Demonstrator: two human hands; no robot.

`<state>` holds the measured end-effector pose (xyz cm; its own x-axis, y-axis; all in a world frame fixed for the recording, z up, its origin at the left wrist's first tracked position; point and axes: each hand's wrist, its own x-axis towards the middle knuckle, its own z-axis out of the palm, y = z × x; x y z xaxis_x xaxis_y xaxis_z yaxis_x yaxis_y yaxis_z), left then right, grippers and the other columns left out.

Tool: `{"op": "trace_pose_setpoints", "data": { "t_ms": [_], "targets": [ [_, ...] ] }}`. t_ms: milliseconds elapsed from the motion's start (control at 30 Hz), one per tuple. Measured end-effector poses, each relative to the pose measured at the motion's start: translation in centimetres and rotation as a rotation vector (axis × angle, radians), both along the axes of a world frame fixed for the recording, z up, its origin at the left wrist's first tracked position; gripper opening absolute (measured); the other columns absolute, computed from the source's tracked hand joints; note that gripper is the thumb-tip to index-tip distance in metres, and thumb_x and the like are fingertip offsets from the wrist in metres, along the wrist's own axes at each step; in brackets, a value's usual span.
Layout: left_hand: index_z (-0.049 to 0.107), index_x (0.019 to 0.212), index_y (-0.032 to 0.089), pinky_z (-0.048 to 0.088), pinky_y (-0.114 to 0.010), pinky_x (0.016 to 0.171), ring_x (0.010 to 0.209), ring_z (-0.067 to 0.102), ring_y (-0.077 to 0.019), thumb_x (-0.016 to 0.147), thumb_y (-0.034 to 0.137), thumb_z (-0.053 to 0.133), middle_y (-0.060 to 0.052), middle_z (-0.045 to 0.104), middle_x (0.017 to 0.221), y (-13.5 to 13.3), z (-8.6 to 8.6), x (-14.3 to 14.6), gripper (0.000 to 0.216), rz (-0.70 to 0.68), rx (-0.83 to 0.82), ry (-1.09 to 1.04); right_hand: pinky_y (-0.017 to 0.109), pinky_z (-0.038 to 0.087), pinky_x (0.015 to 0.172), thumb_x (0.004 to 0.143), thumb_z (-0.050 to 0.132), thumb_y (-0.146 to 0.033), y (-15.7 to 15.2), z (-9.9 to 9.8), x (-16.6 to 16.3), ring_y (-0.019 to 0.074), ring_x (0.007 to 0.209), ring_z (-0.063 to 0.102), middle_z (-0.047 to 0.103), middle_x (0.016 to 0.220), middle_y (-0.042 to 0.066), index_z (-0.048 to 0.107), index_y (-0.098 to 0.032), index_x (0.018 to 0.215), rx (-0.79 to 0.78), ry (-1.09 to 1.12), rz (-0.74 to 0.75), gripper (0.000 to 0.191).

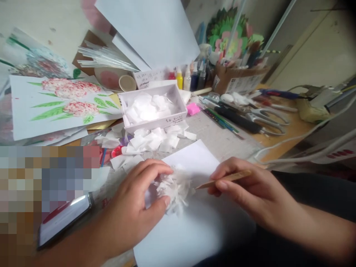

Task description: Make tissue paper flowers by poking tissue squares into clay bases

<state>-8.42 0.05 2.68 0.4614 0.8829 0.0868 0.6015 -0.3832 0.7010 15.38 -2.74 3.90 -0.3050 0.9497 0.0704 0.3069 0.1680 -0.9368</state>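
Note:
A ruffled white paper flower (175, 191), made of many small strips, lies on a white sheet of paper (178, 237). My left hand (136, 200) curls around its left side, thumb below and fingers above, both touching the petals. In my right hand (244, 185) a thin, flat wooden stick (222, 179) is pinched between thumb and fingers. Its pointed tip reaches the flower's right edge; whether it touches a petal I cannot tell. Loose white paper pieces (158, 140) lie just beyond my hands, in front of a white box (155, 124) heaped with more of them.
Pictures of red and white flowers (66, 107) lie at the left, above a phone (65, 220). Paint bottles (187, 79) stand behind the box. Scissors (267, 118), brushes and a glue gun (280, 93) lie at the right, near a cardboard box (239, 79) of tools. A white cable crosses there.

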Motion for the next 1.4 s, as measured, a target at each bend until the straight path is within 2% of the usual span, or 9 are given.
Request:
{"op": "trace_pose_setpoints", "data": {
  "t_ms": [100, 267, 500, 633, 733, 833, 1033, 1233, 1400],
  "targets": [
    [0.049, 0.106, 0.028, 0.035, -0.034, 0.097, 0.113, 0.045, -0.0207, 0.072, 0.014, 0.051, -0.001, 0.049, 0.117, 0.0, -0.1, -0.1, 0.037, -0.023, 0.002, 0.053, 0.019, 0.050, 0.061, 0.085, 0.057, -0.022, 0.3, -0.6, 0.0, 0.0123, 0.068, 0.065, 0.069, 0.075, 0.005, 0.059, -0.016, 0.083, 0.033, -0.010, 0.043, 0.007],
    [0.045, 0.109, 0.031, 0.034, -0.031, 0.099, 0.116, 0.042, -0.0178, 0.073, 0.011, 0.050, 0.002, 0.045, 0.120, 0.0, 0.0, -0.4, 0.042, -0.058, -0.009, 0.111, 0.021, 0.049, 0.062, 0.084, 0.055, -0.014, 0.7, -1.0, -0.1, 0.0124, 0.068, 0.063, 0.068, 0.078, 0.008, 0.062, -0.013, 0.086, 0.234, -0.097, 0.180, 0.007],
    [0.044, 0.113, 0.034, 0.031, -0.033, 0.101, 0.119, 0.039, -0.0187, 0.075, 0.014, 0.050, 0.002, 0.042, 0.124, -0.2, -0.3, -0.5, 0.044, -0.057, -0.017, 0.134, 0.022, 0.048, 0.064, 0.082, 0.055, -0.006, 0.9, -1.1, -0.8, 0.0139, 0.072, 0.062, 0.067, 0.079, 0.008, 0.062, -0.012, 0.088, 0.469, -0.237, 0.254, 0.011],
    [0.044, 0.116, 0.038, 0.029, -0.035, 0.104, 0.126, 0.032, -0.0211, 0.076, 0.016, 0.050, 0.004, 0.034, 0.133, -0.4, -0.1, -0.4, 0.046, -0.079, 0.025, 0.137, 0.025, 0.047, 0.063, 0.082, 0.052, -0.006, 1.1, -0.9, -1.5, 0.0156, 0.071, 0.060, 0.066, 0.078, 0.008, 0.062, -0.011, 0.090, 0.528, -0.303, 0.287, 0.013],
    [0.046, 0.113, 0.039, 0.028, -0.037, 0.105, 0.128, 0.030, -0.0224, 0.076, 0.017, 0.050, 0.005, 0.028, 0.137, -0.6, 0.1, -0.4, 0.043, -0.144, 0.056, 0.149, 0.026, 0.046, 0.061, 0.083, 0.049, -0.005, 1.2, -0.7, -1.6, 0.0163, 0.068, 0.058, 0.065, 0.076, 0.008, 0.062, -0.010, 0.092, 0.513, -0.330, 0.308, 0.016],
    [0.046, 0.112, 0.039, 0.029, -0.038, 0.104, 0.129, 0.027, -0.0225, 0.078, 0.018, 0.051, 0.005, 0.024, 0.139, -0.6, 0.3, -0.5, 0.041, -0.202, 0.070, 0.176, 0.024, 0.046, 0.063, 0.082, 0.051, -0.005, 1.2, -0.4, -1.1, 0.0151, 0.070, 0.059, 0.066, 0.075, 0.008, 0.061, -0.011, 0.089, 0.452, -0.223, 0.295, 0.014],
    [0.047, 0.116, 0.038, 0.030, -0.043, 0.104, 0.129, 0.027, -0.0249, 0.078, 0.019, 0.051, 0.004, 0.021, 0.142, -0.5, 0.4, -0.5, 0.042, -0.287, 0.111, 0.257, 0.016, 0.044, 0.059, 0.082, 0.053, -0.009, 1.3, 0.6, 0.7, 0.0086, 0.061, 0.058, 0.064, 0.068, 0.004, 0.059, -0.012, 0.080, 0.276, -0.144, 0.131, 0.007],
    [0.054, 0.100, 0.031, 0.032, -0.038, 0.101, 0.124, 0.033, -0.0232, 0.076, 0.018, 0.052, 0.001, 0.028, 0.137, -0.4, 0.5, -0.3, 0.027, -0.254, 0.115, 0.236, 0.017, 0.045, 0.061, 0.081, 0.054, -0.008, 1.5, -0.3, 0.3, 0.0099, 0.065, 0.059, 0.066, 0.072, 0.006, 0.061, -0.009, 0.081, 0.285, -0.154, 0.153, 0.007],
    [0.053, 0.095, 0.028, 0.036, -0.035, 0.096, 0.121, 0.037, -0.0225, 0.077, 0.020, 0.050, 0.000, 0.031, 0.134, -0.3, 0.5, -0.4, 0.020, -0.210, 0.057, 0.199, 0.021, 0.046, 0.066, 0.083, 0.054, -0.010, 1.6, -1.2, 0.0, 0.0126, 0.072, 0.060, 0.066, 0.076, 0.007, 0.064, -0.010, 0.085, 0.274, -0.179, 0.189, 0.010]
  ]
}}
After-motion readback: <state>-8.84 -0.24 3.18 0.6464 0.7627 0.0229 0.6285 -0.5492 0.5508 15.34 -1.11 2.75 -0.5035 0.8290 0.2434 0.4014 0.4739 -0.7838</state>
